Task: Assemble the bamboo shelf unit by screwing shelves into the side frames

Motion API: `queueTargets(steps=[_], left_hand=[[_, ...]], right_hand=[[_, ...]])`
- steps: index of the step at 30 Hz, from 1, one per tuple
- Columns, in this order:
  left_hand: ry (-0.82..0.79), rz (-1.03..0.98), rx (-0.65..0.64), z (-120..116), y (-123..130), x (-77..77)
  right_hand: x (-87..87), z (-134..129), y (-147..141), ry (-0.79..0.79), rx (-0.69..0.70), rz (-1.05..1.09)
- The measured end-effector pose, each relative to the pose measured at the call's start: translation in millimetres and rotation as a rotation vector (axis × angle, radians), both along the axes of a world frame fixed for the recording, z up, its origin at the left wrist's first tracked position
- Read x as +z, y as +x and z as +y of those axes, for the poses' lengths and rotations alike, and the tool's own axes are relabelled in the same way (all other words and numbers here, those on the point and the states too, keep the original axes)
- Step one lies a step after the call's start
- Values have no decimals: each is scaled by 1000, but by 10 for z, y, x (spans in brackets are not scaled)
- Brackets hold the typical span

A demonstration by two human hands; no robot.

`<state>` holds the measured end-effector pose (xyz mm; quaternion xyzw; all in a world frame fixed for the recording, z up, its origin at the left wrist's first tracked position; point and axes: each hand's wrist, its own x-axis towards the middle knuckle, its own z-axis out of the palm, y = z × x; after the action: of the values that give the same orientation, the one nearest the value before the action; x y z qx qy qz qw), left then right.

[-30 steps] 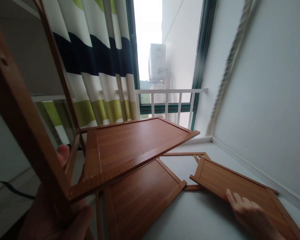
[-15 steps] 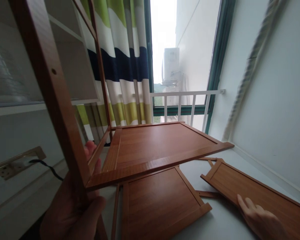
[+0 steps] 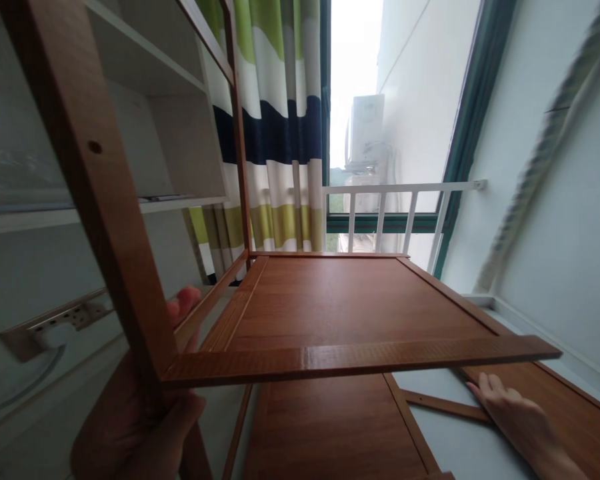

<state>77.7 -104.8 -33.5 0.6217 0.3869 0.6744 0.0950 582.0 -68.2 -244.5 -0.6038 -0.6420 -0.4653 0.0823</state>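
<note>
On the left, my left hand [image 3: 135,420] is wrapped round a brown wooden post [image 3: 97,200] of a shelf frame, its fingertips showing behind a side rail. A framed wooden shelf board [image 3: 350,300] extends from that post to the right, its front bar nearly level. Below it, a second wooden board [image 3: 340,427] is partly hidden. At lower right, my right hand [image 3: 515,407] is closed over the near edge of another wooden panel [image 3: 565,393]; its thumb is hidden. A thin wooden strip [image 3: 447,405] runs from the lower board towards that hand.
White shelving [image 3: 180,147] and a wall socket [image 3: 60,327] with a plug and cord are on the left. Behind the frame hang a striped curtain [image 3: 285,133] and a white window railing [image 3: 395,189]. A white wall [image 3: 570,220] borders the right.
The upper board's right end has come lower and nearer, so its front bar is more level. It now covers more of the right panel. The view has turned slightly left.
</note>
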Motion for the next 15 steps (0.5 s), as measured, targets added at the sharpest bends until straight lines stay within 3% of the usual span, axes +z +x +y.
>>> queueTargets(steps=[9, 15], left_hand=[[-40, -97, -113, 19, -107, 9], [-62, -186, -25, -37, 85, 109]], right_hand=[[29, 260, 125, -86, 135, 144], [132, 320, 190, -134, 135, 236]])
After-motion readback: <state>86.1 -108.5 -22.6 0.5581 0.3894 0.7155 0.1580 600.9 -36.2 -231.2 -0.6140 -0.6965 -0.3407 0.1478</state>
